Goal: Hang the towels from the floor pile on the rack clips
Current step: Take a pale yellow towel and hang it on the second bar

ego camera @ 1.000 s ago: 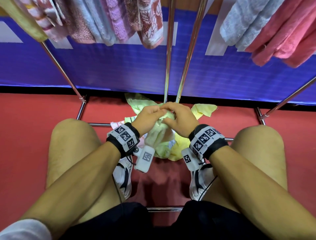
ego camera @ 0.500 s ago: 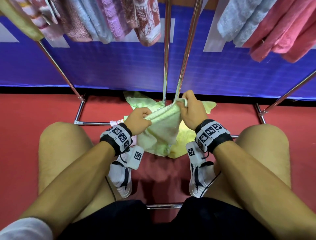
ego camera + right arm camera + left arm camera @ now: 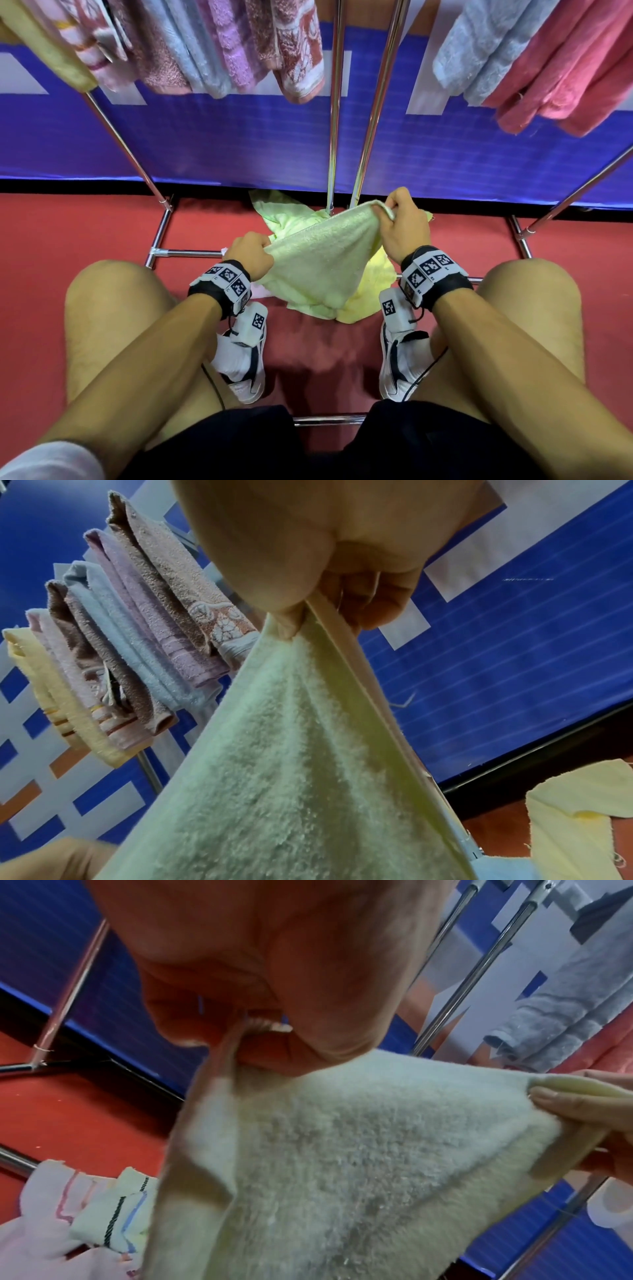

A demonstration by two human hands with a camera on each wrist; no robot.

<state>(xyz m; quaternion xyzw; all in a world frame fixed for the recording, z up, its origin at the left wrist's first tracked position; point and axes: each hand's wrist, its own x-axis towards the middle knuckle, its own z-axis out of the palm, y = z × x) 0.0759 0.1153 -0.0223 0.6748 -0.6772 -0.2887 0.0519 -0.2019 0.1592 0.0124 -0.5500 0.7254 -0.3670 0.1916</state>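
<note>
A pale green towel (image 3: 318,260) is stretched between my two hands above the floor pile (image 3: 284,216). My left hand (image 3: 251,251) grips its lower left edge, seen close in the left wrist view as fingers pinching the hem of the green towel (image 3: 342,1150). My right hand (image 3: 400,219) pinches the upper right corner higher up, near the rack's two upright poles (image 3: 342,137); the right wrist view shows thumb and fingers closed on the towel's corner (image 3: 301,723). More yellow-green towels lie under it on the red floor.
Hung towels (image 3: 205,44) in pink, blue and lilac fill the left rack bar; blue and pink towels (image 3: 534,58) hang at the right. A blue banner (image 3: 222,137) stands behind. Chrome base bars (image 3: 185,253) cross the floor. My knees and shoes flank the pile.
The hands were together on the bunched towel; they have since moved apart, the right one rising up and right, so the towel is now spread taut between them.
</note>
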